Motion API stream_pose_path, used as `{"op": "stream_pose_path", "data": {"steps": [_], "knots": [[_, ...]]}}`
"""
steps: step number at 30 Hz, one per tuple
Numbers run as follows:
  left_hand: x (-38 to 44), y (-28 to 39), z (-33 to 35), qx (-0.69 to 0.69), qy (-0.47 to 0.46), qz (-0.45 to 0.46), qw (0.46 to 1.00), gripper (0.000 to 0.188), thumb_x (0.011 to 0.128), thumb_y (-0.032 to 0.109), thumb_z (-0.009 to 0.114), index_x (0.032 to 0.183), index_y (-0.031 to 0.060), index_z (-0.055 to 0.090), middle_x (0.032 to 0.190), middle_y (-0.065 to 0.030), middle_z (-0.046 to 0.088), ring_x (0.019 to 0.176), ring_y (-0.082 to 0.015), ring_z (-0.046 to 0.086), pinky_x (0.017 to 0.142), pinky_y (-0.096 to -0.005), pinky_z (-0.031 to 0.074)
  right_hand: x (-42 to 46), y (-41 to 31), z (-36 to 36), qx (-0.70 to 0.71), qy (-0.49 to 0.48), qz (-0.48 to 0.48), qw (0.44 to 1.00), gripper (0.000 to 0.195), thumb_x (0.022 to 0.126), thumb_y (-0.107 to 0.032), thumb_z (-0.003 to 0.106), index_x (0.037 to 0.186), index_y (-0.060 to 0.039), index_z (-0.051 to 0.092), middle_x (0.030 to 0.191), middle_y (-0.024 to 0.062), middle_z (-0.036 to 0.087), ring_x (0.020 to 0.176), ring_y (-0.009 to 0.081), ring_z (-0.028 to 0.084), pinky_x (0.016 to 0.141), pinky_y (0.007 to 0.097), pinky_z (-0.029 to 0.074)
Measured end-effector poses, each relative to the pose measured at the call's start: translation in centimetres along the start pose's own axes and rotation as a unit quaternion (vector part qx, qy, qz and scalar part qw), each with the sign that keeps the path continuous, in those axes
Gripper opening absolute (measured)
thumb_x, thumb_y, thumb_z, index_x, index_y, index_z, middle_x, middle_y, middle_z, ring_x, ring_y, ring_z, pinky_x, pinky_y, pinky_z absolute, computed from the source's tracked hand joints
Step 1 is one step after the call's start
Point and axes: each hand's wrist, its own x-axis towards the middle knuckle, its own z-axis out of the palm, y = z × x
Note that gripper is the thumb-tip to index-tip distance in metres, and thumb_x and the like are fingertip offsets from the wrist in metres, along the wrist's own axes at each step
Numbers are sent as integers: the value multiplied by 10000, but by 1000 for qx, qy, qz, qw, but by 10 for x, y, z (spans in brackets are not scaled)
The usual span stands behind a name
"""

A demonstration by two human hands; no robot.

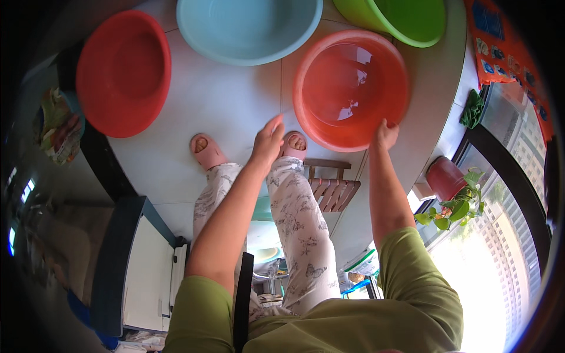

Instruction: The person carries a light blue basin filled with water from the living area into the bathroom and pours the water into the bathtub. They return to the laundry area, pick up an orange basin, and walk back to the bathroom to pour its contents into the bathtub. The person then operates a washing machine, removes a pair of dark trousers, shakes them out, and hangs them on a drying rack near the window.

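An orange-red plastic basin stands on the tiled floor in front of me, to the right. Bright window reflections show on the clear liquid inside it. My right hand grips the basin's near right rim, and some of its fingers are hidden. Just left of the basin, my left hand hangs in the air near my right slipper. It holds nothing that I can see, and a gap shows between its fingers. A light blue basin lies beyond my hands.
A red basin is at left and a green tub at far right. By my right leg stands a small slatted wooden stool. A potted plant and a green cloth are near the window. A white-fronted cabinet stands at lower left.
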Motion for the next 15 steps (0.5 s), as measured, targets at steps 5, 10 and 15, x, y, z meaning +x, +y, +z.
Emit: {"op": "stream_pose_path", "data": {"steps": [5,10,15], "knots": [[73,26,24,46,-37,87,994,528,998,317,411,1449,76,282,1477,-103,331,1346,-206,330,1068,-348,309,56,72,17,127,-107,100,981,404,786,-238,701,1063,32,583,1009,153,646,851,277,634,715,344,505],[114,42,42,33,-34,138,989,542,1004,321,400,1436,19,274,1449,-111,366,1330,-184,344,1091,-330,263,62,86,30,347,-111,115,924,379,722,-80,696,1047,73,573,1032,132,625,895,265,608,755,355,511],[123,56,60,-123,-50,105,986,422,983,249,411,1308,-21,419,1274,-177,497,1158,-249,511,970,-355,426,79,151,49,524,-164,180,816,367,725,-32,572,1087,27,557,1031,107,600,893,238,604,715,352,532]]}}
